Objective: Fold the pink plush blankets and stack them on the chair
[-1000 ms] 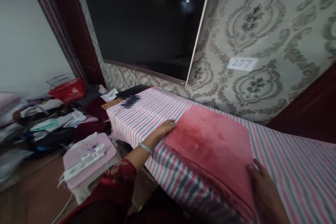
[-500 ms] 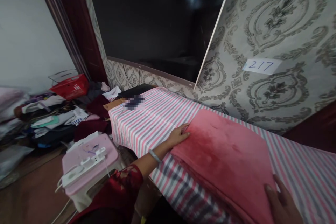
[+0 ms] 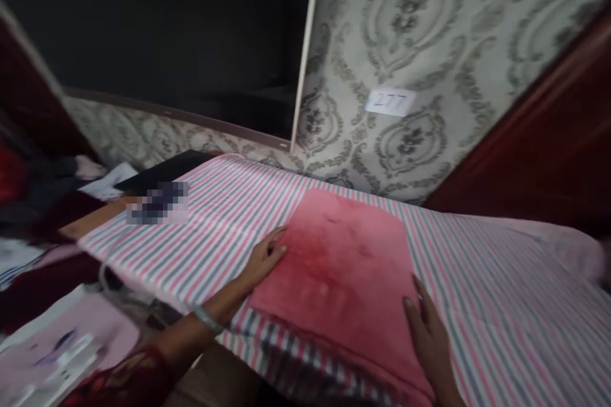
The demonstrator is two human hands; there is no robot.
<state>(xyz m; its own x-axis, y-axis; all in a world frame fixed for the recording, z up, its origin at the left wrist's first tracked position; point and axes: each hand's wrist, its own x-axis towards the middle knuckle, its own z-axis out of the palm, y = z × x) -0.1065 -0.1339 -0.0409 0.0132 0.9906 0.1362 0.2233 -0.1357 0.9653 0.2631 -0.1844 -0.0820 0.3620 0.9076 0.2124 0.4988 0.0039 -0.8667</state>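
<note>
A folded pink plush cloth (image 3: 344,273) lies flat on a table spread with a striped cloth (image 3: 210,229) in pink, grey and white. Darker red patches of nap show across its left part. My left hand (image 3: 264,259) rests against its left edge, thumb and fingers apart, some fingertips hidden at the edge. At the opposite edge is my right hand (image 3: 429,334), with its thumb on the plush and its forefinger stretched along the side. Whether the cloth is more than a folded sheet I cannot tell.
A large dark screen (image 3: 167,32) hangs on the patterned wall, beside a paper label (image 3: 390,102) reading 277. A pixelated dark item (image 3: 157,202) is at the table's left end. Lower left stands a pink-topped box (image 3: 112,318) bearing a white power strip (image 3: 67,372).
My view has swung to the right, so the table and screen appear farther left. Both hands stay at the pink cloth's edges, and the cloth keeps its place on the table.
</note>
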